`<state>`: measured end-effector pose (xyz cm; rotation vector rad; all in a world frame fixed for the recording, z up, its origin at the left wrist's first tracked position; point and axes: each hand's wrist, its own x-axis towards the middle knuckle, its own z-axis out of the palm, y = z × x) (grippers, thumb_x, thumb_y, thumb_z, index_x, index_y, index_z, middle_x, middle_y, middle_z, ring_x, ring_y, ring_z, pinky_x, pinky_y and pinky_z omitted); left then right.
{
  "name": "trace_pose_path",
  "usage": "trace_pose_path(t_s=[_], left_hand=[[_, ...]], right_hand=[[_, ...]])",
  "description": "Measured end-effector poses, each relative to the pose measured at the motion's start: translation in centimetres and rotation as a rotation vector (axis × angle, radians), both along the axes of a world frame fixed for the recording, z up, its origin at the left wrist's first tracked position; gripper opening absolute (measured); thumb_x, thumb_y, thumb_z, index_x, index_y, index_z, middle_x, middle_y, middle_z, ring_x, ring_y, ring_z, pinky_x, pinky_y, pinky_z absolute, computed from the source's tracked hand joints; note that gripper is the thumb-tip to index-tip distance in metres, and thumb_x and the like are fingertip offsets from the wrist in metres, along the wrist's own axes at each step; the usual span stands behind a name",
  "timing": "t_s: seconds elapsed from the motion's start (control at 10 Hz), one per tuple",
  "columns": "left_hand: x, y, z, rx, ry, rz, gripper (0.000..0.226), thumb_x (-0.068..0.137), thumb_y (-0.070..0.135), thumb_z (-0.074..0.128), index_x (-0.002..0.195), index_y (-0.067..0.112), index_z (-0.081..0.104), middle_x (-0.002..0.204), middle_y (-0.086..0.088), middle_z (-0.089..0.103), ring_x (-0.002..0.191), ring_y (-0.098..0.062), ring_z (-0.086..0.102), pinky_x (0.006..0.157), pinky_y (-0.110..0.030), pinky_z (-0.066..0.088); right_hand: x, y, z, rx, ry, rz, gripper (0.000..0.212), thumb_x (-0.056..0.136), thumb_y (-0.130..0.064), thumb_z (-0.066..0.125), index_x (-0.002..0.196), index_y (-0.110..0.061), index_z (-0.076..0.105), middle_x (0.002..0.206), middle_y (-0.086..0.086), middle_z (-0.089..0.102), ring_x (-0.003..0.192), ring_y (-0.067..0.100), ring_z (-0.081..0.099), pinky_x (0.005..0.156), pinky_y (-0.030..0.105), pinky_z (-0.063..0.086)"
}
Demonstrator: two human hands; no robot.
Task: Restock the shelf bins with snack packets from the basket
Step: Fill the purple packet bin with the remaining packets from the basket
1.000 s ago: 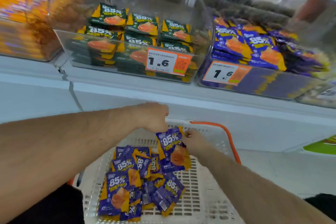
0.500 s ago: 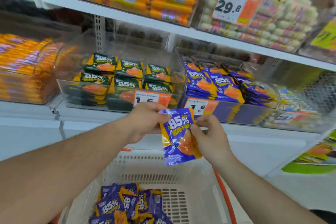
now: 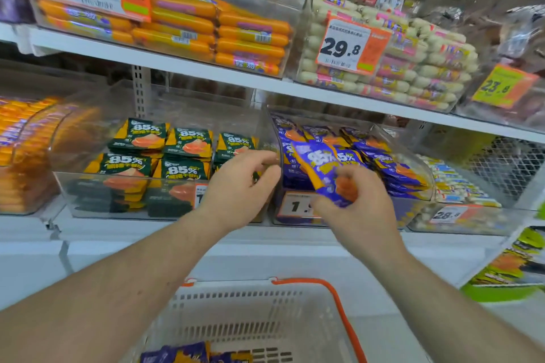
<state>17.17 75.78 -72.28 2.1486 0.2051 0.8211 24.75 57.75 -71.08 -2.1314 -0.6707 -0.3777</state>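
Head view showed the change plainly: half a second earlier both hands had held the purple foil snack packet (image 3: 320,169) low in front of the price tags, and a second earlier it was only just leaving the white slatted plastic basket with the orange handle (image 3: 295,308). Now the packet was up at the front lip of the clear acrylic bin of purple packets (image 3: 424,174), right of centre in the frame, and the left hand (image 3: 240,186) had let go of it. I judged from this that the packet was about to be dropped onto the matching stack, so one more item was nearly restocked, while a few purple packets remained at the bottom edge of the frame in the basket.

The right hand (image 3: 358,203) reached up from the lower right, fingers curled around the packet's lower end, the packet tilted up and left toward the bin. The left hand hovered in the centre, in front of the divide between that bin and the clear acrylic bin of green packets (image 3: 59,186), its fingers loosely bent and gripping nothing that I could see; whether its fingertips touched the bin wall I could not tell
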Motion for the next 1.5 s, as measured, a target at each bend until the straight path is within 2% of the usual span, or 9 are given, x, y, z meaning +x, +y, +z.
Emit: trace_pose_path(t_s=[0.1,0.3,0.4,0.5,0.9,1.1,1.2,1.4,1.5], left_hand=[[1.1,1.3,-0.9,0.266,0.181,0.037,0.052,0.097,0.031,0.052,0.148,0.024,0.039,0.153,0.007,0.039,0.141,-0.01,0.032,0.112,-0.029,0.03],[3.4,1.8,-1.5,0.394,0.255,0.181,0.061,0.096,0.052,0.044,0.151,0.038,0.022,0.158,0.017,0.025,0.127,-0.009,0.051,0.094,-0.032,0.049],[3.7,1.3,-1.8,0.528,0.231,0.245,0.062,0.095,0.06,0.039,0.151,0.042,0.021,0.156,0.02,0.028,0.13,-0.006,0.048,0.087,-0.027,0.049],[3.8,1.0,-2.4,0.559,0.22,0.269,0.062,0.095,0.061,0.037,0.152,0.043,0.019,0.155,0.023,0.03,0.127,-0.007,0.05,0.086,-0.026,0.049],[4.3,1.3,-3.1,0.629,0.19,0.314,0.053,0.079,0.053,0.055,0.125,0.029,0.065,0.11,0.015,0.072,0.076,-0.014,0.071,0.046,-0.024,0.046],[4.1,0.9,-2.5,0.536,0.26,0.235,0.06,0.097,0.057,0.038,0.152,0.04,0.022,0.153,0.02,0.034,0.13,-0.007,0.046,0.085,-0.026,0.049],[3.5,1.2,-2.2,0.37,0.137,0.211,0.055,0.097,0.048,0.046,0.148,0.034,0.035,0.147,0.015,0.044,0.124,-0.008,0.051,0.092,-0.027,0.048],[-0.3,1.5,-4.3,0.579,-0.156,-0.033,0.021,0.082,0.02,0.051,0.095,0.01,0.065,0.09,-0.005,0.065,0.081,-0.027,0.061,0.069,-0.039,0.049],[-3.1,1.0,-6.6,0.533,0.268,-0.175,0.025,0.086,0.025,0.048,0.099,0.018,0.069,0.092,0.003,0.07,0.08,-0.021,0.063,0.069,-0.032,0.05]], right_hand=[[4.2,1.7,2.3,-0.062,0.06,-0.026,0.051,0.072,-0.043,0.077,0.118,-0.029,0.061,0.108,-0.008,0.057,0.098,0.01,0.054,0.084,0.029,0.043],[11.1,8.6,4.9,-0.168,0.18,-0.064,0.057,0.08,-0.051,0.066,0.129,-0.024,0.062,0.126,0.002,0.062,0.11,0.022,0.057,0.086,0.033,0.047],[13.7,12.1,4.5,-0.302,0.19,-0.116,0.047,0.079,-0.06,0.059,0.091,-0.016,0.069,0.102,0.008,0.069,0.098,0.03,0.062,0.079,0.034,0.053],[15.7,14.8,3.3,-0.497,0.17,-0.15,0.059,0.082,-0.067,0.048,0.103,-0.016,0.069,0.114,0.011,0.066,0.104,0.032,0.06,0.087,0.037,0.052],[17.5,17.3,2.4,-0.632,0.236,0.092,0.051,0.1,-0.044,0.033,0.137,-0.015,0.053,0.144,0.014,0.05,0.128,0.032,0.048,0.106,0.04,0.037],[17.2,17.1,2.8,-0.675,0.217,0.108,0.049,0.102,-0.038,0.029,0.135,-0.012,0.054,0.141,0.016,0.052,0.127,0.034,0.049,0.106,0.04,0.038],[15.4,15.7,3.5,-0.568,0.063,0.028,0.045,0.101,-0.039,0.03,0.12,-0.015,0.063,0.131,0.017,0.059,0.12,0.035,0.054,0.099,0.04,0.041],[5.1,11.6,0.3,0.181,-0.541,0.257,0.032,0.085,-0.021,0.039,0.061,-0.005,0.053,0.063,0.011,0.05,0.065,0.029,0.048,0.06,0.037,0.033],[-0.1,8.9,-5.4,0.298,-0.358,0.37,0.027,0.082,-0.015,0.042,0.056,-0.007,0.046,0.058,0.004,0.041,0.059,0.023,0.04,0.056,0.033,0.025]])
